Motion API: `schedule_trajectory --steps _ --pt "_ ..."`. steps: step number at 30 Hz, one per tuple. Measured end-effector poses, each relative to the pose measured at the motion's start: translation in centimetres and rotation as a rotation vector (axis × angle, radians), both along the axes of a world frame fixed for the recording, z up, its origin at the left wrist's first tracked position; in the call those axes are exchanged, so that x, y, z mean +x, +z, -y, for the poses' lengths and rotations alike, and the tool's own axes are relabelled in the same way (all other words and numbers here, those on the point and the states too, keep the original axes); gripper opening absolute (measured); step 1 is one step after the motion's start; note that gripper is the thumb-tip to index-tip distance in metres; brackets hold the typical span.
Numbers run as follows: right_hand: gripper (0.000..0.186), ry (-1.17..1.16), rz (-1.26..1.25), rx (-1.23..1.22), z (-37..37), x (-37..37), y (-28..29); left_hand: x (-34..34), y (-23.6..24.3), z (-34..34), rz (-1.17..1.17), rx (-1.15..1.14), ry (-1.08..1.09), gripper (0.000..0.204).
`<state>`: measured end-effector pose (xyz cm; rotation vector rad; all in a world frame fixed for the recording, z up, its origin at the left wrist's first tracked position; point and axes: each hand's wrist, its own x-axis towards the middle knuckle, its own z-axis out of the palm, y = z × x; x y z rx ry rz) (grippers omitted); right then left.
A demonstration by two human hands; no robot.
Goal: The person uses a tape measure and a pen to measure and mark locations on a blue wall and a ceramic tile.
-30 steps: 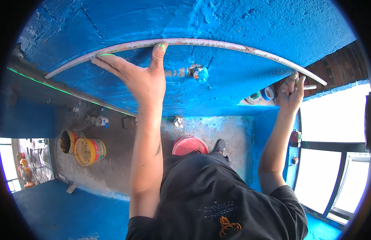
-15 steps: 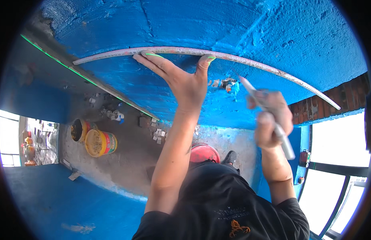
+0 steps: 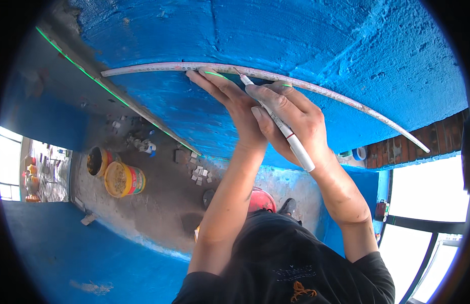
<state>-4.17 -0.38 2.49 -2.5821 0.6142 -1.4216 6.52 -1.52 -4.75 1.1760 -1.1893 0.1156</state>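
A long white rod (image 3: 144,67) with printed marks lies across the rough blue wall (image 3: 275,30), bowed by the lens. My left hand (image 3: 242,109) holds it against the wall, fingers stretched along its lower edge. Part of that hand, its thumb base, is hidden behind my right hand (image 3: 298,114). A white marker pen (image 3: 284,129) with a thin red ring is gripped in my right hand. Its fine tip is up at the rod, just right of my left fingertips; whether it touches cannot be told. Green light falls on fingertips of both hands' area.
A green laser line (image 3: 85,76) runs along the wall's left edge. Below stand a yellow bucket (image 3: 136,181), a dark-filled bucket (image 3: 96,163) and a red round object (image 3: 261,200) near my feet. Tile pieces (image 3: 199,175) lie on the floor. Exposed brick (image 3: 397,149) borders the window.
My right hand has moved left and up with the marker pen, bringing its tip to the rod beside my left hand. My left hand stays at the rod; the view has shifted slightly.
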Motion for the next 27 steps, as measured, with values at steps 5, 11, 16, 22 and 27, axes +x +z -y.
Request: schedule_trajectory --steps 5,11,16,22,27 --pt "0.034 -0.034 0.010 -0.033 -0.1 0.7 0.4 -0.2 -0.3 0.3 0.094 -0.008 0.088 0.095" --pt "0.033 -0.046 -0.044 0.073 -0.9 -0.1 0.7 -0.2 0.0 0.4 0.029 0.016 0.078 0.096" --pt "0.033 -0.127 -0.002 0.138 -2.0 -2.1 1.0 -0.5 -0.2 1.0 0.107 -0.011 0.155 0.102" --pt "0.031 -0.173 0.037 0.153 -2.6 -4.5 0.8 -0.8 0.5 0.7 0.072 -0.044 0.128 0.117" --pt "0.030 -0.170 0.033 0.107 -2.3 -5.9 0.5 -1.1 0.9 0.3 0.021 0.054 0.118 0.122"
